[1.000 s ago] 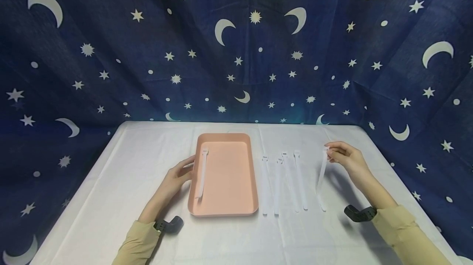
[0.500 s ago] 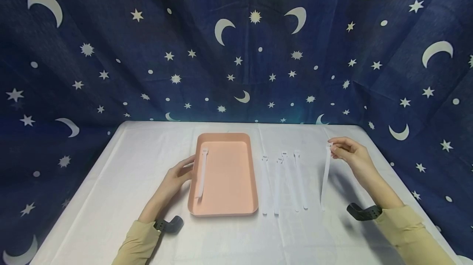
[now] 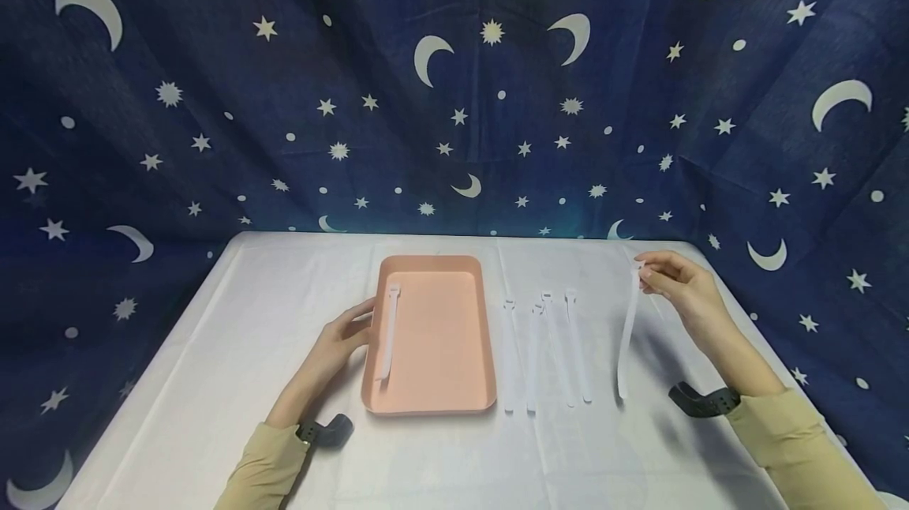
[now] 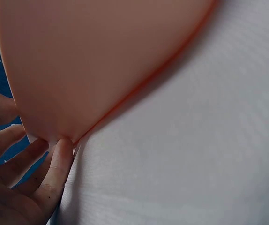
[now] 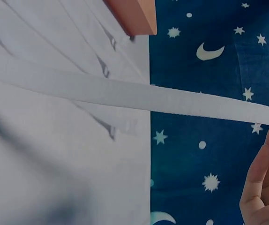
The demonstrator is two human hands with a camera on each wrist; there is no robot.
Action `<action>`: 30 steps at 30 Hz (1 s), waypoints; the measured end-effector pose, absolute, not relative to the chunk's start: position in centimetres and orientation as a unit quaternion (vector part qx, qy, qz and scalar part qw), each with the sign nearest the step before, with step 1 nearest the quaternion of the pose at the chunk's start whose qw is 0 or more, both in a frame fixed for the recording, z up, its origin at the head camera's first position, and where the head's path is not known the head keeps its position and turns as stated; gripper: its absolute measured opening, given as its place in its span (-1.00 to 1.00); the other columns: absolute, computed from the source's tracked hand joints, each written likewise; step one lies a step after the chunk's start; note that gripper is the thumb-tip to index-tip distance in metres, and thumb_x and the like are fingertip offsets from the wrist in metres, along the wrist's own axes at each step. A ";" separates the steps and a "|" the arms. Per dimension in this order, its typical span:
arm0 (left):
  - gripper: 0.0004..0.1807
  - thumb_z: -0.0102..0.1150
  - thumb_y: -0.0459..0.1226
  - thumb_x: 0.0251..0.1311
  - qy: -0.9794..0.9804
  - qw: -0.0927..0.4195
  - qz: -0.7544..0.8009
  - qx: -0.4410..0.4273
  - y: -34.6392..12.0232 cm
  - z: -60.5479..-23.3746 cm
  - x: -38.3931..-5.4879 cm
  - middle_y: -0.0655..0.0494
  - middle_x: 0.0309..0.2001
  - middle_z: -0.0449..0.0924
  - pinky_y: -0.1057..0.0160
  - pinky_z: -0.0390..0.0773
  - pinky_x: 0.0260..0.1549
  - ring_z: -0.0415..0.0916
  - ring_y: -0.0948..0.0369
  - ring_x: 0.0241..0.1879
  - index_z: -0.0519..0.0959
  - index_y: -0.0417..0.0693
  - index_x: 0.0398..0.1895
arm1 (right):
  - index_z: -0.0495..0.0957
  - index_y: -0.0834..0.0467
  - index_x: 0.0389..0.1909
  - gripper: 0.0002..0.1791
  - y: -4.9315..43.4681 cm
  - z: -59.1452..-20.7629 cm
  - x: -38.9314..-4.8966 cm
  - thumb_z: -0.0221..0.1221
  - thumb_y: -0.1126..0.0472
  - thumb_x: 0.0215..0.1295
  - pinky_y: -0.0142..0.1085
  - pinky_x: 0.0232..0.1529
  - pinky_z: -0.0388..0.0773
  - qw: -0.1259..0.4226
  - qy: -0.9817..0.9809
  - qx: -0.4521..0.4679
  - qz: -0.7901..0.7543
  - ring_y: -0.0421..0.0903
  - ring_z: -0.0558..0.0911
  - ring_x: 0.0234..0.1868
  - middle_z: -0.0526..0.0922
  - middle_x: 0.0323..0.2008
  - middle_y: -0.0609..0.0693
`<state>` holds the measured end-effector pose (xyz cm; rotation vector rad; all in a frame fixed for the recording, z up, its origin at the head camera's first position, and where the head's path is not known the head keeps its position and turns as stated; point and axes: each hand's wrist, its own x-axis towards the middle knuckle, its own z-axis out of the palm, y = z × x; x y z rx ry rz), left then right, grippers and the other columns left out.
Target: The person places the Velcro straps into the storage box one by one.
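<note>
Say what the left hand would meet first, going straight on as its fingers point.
The left hand would meet the pink tray first; its fingertips appear to touch the tray's left wall. Just beyond, inside, lies a white strap.

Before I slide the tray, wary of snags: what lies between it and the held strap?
Four white straps on the white cloth, seen in the head view.

Tray (image 3: 443, 336), plain salmon pink. Straps (image 5: 144, 96) right of tray, white. Cloth (image 3: 398, 139) behind tray, navy, pale moons and stars.
</note>
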<state>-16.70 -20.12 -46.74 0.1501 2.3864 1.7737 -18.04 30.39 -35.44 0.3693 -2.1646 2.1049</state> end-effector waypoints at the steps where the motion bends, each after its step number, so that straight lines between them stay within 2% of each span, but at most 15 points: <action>1: -0.35 0.15 -0.10 0.29 0.798 0.082 0.595 0.051 -20.1 -46.7 -16.7 -0.05 0.45 0.21 -0.24 0.09 0.42 0.20 -0.10 0.42 0.22 0.11 0.44 | 0.60 0.12 -0.15 -0.81 30.2 -35.4 -18.1 0.10 0.42 0.34 -0.54 -0.31 0.62 0.050 -0.709 0.123 0.692 -0.31 0.63 -0.37 0.68 -0.35 -0.17; 17: -0.35 0.16 -0.11 0.29 0.799 0.080 0.594 0.053 -20.1 -46.8 -16.7 -0.06 0.45 0.22 -0.24 0.09 0.42 0.21 -0.11 0.41 0.23 0.08 0.43 | 0.61 0.11 -0.16 -0.80 25.9 -34.0 -17.8 0.13 0.42 0.31 -0.51 -0.32 0.62 0.048 -0.712 0.136 0.687 -0.29 0.62 -0.41 0.66 -0.41 -0.18; 22: -0.35 0.15 -0.10 0.29 0.800 0.081 0.592 0.052 -20.1 -46.7 -16.7 -0.05 0.45 0.21 -0.24 0.09 0.42 0.21 -0.11 0.42 0.23 0.10 0.43 | 0.58 0.19 -0.12 -0.84 24.4 -33.8 -17.7 0.16 0.39 0.30 -0.51 -0.31 0.63 0.041 -0.721 0.135 0.678 -0.28 0.61 -0.40 0.64 -0.40 -0.17; 30: -0.35 0.13 -0.13 0.31 0.799 0.079 0.594 0.058 -20.2 -47.0 -16.8 -0.09 0.46 0.19 -0.24 0.11 0.41 0.20 -0.13 0.41 0.21 0.04 0.44 | 0.59 0.19 -0.14 -0.85 22.0 -33.3 -17.9 0.17 0.38 0.30 -0.48 -0.30 0.63 0.038 -0.719 0.144 0.679 -0.27 0.60 -0.41 0.63 -0.41 -0.17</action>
